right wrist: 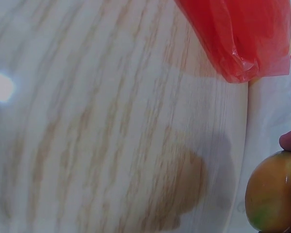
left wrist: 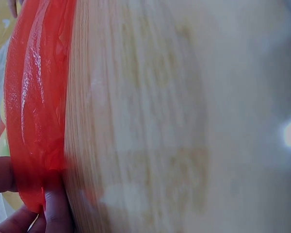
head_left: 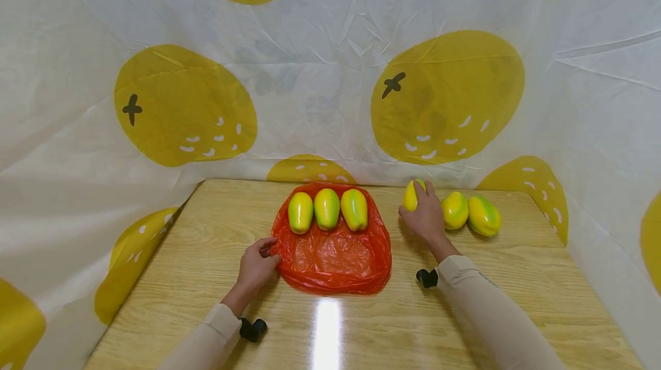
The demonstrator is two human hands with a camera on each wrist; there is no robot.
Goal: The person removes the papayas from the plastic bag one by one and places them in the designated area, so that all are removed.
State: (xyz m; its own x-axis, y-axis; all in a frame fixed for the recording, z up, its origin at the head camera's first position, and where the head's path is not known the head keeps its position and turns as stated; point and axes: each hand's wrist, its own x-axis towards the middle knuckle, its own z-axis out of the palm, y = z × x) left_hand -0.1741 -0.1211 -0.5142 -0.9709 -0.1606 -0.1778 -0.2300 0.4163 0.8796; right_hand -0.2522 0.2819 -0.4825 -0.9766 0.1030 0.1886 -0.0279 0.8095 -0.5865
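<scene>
A red plastic bag (head_left: pixel 330 258) lies on the wooden table, its rolled rim standing up around three glossy yellow-green oblong fruits (head_left: pixel 327 209) lined up inside at the back. My left hand (head_left: pixel 258 264) pinches the rim at the bag's left side; in the left wrist view, thumb and fingers close on the red film (left wrist: pixel 39 97). To the right of the bag, my right hand (head_left: pixel 426 216) grips another oblong fruit (head_left: pixel 410 197) from above. That fruit (right wrist: pixel 271 194) shows at the lower right of the right wrist view, with a fingertip on it.
Two more such fruits (head_left: pixel 455 210) sit side by side just right of my right hand. Behind the table (head_left: pixel 227 215) hangs a white cloth (head_left: pixel 315 100) printed with large yellow fruits. A black device sits at each wrist.
</scene>
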